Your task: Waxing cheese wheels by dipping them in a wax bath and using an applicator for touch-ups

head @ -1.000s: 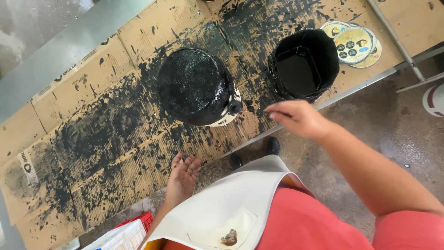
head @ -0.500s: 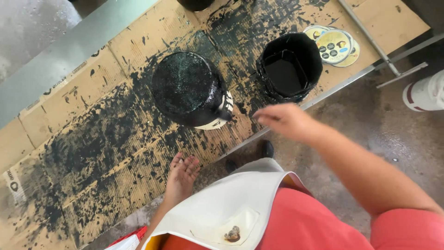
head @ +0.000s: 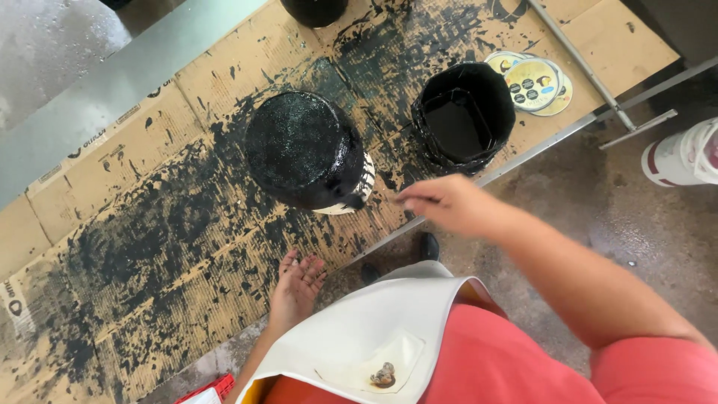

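Nothing is held in either hand. The right hand [head: 447,203] is stretched out over the front edge of the cardboard-covered bench [head: 149,157], its fingers loosely drawn together and pointing left toward the black-coated pot [head: 305,152]; whether the fingertips are pinching anything cannot be told. The left hand [head: 297,284] is laid open, fingers spread, against the bench edge just below that pot. The black-coated pot is stood upside down near the middle of the bench, its wet black base turned up toward the camera and its long axis roughly upright, tilted slightly; a strip of unpainted white is seen at its lower right rim. Just to its right, apart from it, a black bucket [head: 464,116] is set mouth up, with dark liquid inside. Behind the bucket, round printed lids [head: 532,84] are stacked flat, and another dark vessel [head: 314,10] is cut off by the top of the view. The cardboard is heavily smeared with black around the pot, cleaner toward the left and far right. Open bench is left to the left of the pot; the front edge is bounded by a metal rail [head: 523,153]. A white container [head: 680,155] is stood on the floor at the right, well apart.
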